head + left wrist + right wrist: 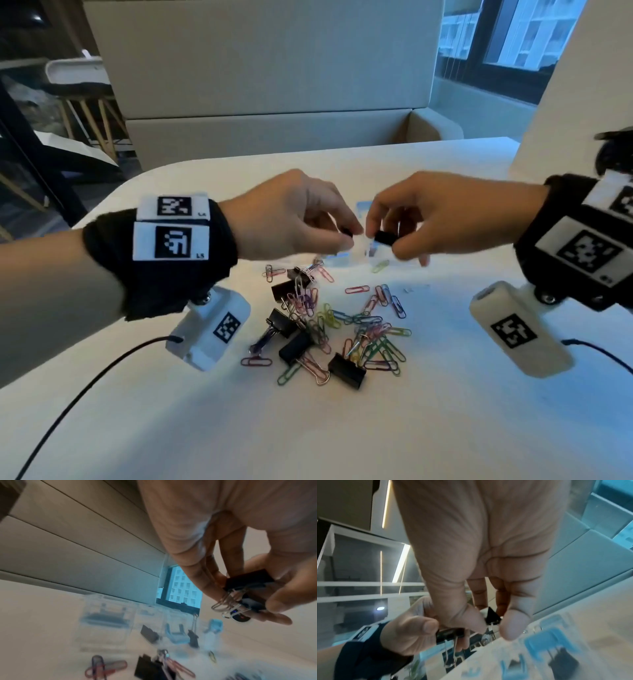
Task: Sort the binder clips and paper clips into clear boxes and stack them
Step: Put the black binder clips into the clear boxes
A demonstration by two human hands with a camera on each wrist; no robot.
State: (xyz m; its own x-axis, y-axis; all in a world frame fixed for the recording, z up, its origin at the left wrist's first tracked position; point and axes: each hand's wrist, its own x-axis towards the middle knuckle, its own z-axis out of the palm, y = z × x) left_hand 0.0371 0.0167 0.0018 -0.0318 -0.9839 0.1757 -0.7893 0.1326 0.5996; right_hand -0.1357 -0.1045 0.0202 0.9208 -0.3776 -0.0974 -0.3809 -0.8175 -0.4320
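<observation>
Both hands hover side by side above the clear boxes (356,253), which they mostly hide. My left hand (349,237) pinches a black binder clip (248,580) whose wire handles hang down. My right hand (380,240) pinches a second black binder clip (385,237) between thumb and fingertips (513,627). In the left wrist view, a clear box with blue clasps (176,635) holds two black binder clips (149,632), and another clear box (102,623) stands to its left. Coloured paper clips (363,329) and several black binder clips (346,370) lie mixed in a pile nearer to me.
The pile lies on a white table (342,438) with a rounded far-left corner. A beige sofa (267,102) stands behind the table and a white wall panel (575,102) rises at the right. Black cables (85,387) trail from both wrist cameras.
</observation>
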